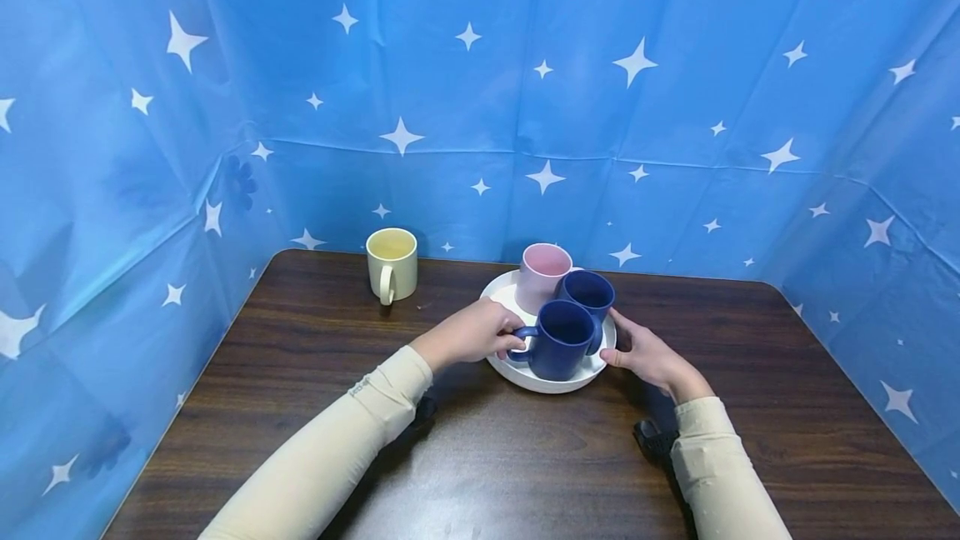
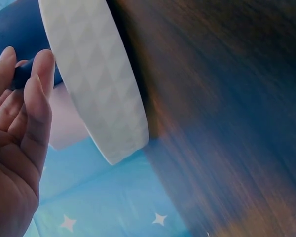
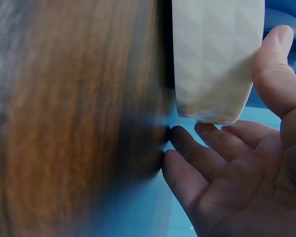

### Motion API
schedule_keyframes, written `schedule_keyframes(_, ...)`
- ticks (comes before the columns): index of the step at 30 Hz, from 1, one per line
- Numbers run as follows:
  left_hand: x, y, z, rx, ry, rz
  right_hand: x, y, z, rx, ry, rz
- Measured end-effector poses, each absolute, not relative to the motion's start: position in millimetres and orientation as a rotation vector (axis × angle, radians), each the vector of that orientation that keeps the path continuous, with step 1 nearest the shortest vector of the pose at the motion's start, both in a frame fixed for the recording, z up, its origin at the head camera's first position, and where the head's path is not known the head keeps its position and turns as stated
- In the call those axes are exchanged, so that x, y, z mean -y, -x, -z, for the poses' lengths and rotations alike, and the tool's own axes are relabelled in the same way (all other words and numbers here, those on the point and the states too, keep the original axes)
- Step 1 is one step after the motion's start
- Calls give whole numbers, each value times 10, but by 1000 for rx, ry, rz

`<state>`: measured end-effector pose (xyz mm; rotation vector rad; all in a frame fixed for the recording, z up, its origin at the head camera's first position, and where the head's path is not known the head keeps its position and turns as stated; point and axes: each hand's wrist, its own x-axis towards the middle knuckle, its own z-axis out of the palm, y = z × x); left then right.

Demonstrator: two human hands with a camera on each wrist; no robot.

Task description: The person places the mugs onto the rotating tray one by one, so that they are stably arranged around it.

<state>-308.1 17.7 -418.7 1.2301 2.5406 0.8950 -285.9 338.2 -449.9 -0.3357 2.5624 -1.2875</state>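
A round white tray (image 1: pixel 551 387) with a diamond-patterned outer wall (image 2: pixel 91 74) carries a pink mug (image 1: pixel 534 286) at the back left and two dark blue mugs. My left hand (image 1: pixel 472 332) pinches the handle of the front blue mug (image 1: pixel 558 352), which stands upright over the tray; whether its base touches the tray is unclear. The rear blue mug (image 1: pixel 588 290) stands behind it, its handle toward the front right. At the tray's right side, my right hand (image 1: pixel 648 357) has its fingers spread along the outer wall and its thumb by the rim.
A pale yellow mug (image 1: pixel 393 269) stands on the dark wooden table (image 1: pixel 517 465) at the back left, handle toward the front. Blue star-printed cloth (image 1: pixel 480 90) hangs behind the table and along both sides.
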Motion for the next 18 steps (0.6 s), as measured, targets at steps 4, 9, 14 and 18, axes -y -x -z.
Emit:
schedule_keyframes(4, -151, 3064, 4197, -2545, -1214, -896, -3356, 2851, 4506, -2560, 340, 1283)
schedule_keyframes(9, -140, 3057, 4219, -2590, -1269, -886, -3367, 2844, 4516, -2553, 326, 1293)
schedule_keyframes(14, -129, 3065, 4204, -2655, -1271, -859, -3388, 2826, 4475, -2542, 332, 1311)
schedule_keyframes(18, 19, 3086, 4142, -2714, -1249, -852, -3352, 2835, 4478, -2539, 329, 1302)
